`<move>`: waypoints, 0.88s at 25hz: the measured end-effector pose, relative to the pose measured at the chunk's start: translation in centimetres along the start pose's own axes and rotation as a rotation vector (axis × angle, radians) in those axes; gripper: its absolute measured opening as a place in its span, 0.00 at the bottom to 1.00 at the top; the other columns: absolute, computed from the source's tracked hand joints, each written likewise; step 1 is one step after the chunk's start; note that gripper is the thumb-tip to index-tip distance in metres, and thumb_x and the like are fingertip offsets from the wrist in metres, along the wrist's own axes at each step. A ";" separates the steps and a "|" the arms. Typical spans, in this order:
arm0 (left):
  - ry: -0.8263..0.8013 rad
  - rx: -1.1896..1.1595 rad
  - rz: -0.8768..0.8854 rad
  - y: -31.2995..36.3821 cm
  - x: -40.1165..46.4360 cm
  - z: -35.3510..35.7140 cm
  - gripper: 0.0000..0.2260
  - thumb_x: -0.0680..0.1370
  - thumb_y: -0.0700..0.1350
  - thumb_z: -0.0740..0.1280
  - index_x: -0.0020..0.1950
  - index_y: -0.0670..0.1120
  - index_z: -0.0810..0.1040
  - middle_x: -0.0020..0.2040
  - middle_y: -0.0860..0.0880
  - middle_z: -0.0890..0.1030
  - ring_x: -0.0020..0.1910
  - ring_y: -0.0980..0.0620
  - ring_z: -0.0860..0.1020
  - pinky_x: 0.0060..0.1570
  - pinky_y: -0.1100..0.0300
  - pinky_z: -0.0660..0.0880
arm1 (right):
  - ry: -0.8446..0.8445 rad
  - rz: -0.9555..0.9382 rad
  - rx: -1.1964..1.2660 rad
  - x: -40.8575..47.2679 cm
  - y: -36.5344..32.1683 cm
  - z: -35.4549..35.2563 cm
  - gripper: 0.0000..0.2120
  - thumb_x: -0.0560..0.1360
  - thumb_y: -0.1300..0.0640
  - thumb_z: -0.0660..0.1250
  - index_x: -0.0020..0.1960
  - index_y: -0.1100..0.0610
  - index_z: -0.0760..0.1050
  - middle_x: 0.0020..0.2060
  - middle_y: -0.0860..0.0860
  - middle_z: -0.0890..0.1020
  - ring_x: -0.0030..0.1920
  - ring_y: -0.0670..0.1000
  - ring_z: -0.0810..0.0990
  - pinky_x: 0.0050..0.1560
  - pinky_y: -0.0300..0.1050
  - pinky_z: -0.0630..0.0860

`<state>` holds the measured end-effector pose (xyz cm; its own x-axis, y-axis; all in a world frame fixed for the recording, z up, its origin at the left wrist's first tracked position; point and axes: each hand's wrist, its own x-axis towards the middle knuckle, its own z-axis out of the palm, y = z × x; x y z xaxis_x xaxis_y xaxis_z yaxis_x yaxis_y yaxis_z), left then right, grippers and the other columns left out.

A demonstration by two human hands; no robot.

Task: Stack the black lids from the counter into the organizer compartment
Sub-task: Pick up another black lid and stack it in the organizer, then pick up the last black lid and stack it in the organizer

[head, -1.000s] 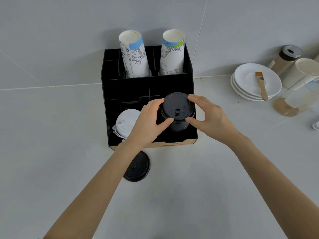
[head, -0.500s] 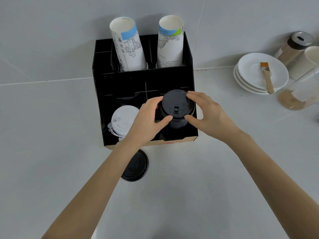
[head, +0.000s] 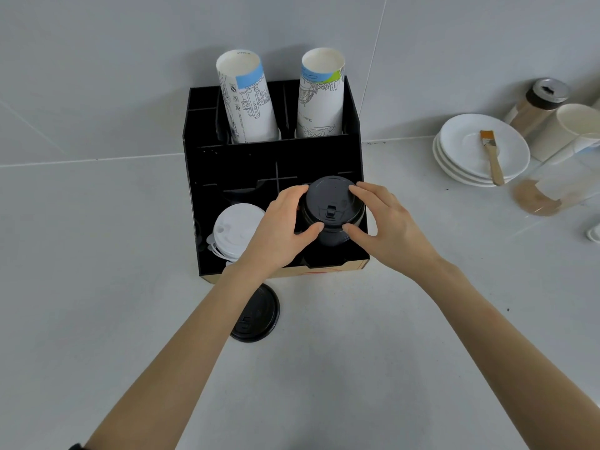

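A stack of black lids (head: 329,206) stands in the front right compartment of the black organizer (head: 194,177). My left hand (head: 279,228) grips the stack from the left, thumb and fingers on its rim. My right hand (head: 386,225) grips it from the right. The top of the stack rises above the compartment wall. One more black lid (head: 259,315) lies flat on the counter just in front of the organizer, partly hidden under my left forearm.
White lids (head: 235,230) fill the front left compartment. Two stacks of paper cups (head: 246,95) stand in the back compartments. At the right are stacked white saucers (head: 454,157) with a brush (head: 492,155), a shaker jar (head: 539,102) and a clear pitcher (head: 558,186).
Both hands keep hold of the black lid stack in the same compartment. The view has shifted slightly; the stack sits a little lower in the organizer.
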<state>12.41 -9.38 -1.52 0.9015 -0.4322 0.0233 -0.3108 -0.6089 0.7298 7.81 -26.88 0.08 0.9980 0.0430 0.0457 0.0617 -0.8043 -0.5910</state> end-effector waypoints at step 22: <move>0.147 0.045 -0.129 -4.5 -13.0 -5.0 0.17 0.75 0.44 0.63 0.64 0.49 0.67 0.61 0.48 0.74 0.60 0.49 0.71 0.58 0.59 0.63 | -0.089 -0.167 0.139 -5.6 -6.8 4.9 0.19 0.74 0.57 0.62 0.64 0.56 0.65 0.64 0.51 0.72 0.64 0.49 0.69 0.63 0.39 0.65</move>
<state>3.57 2.33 -1.75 0.9680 -0.2488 0.0334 -0.1999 -0.6837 0.7018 1.89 -18.74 -0.10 0.9706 0.2257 0.0839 0.2204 -0.6925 -0.6870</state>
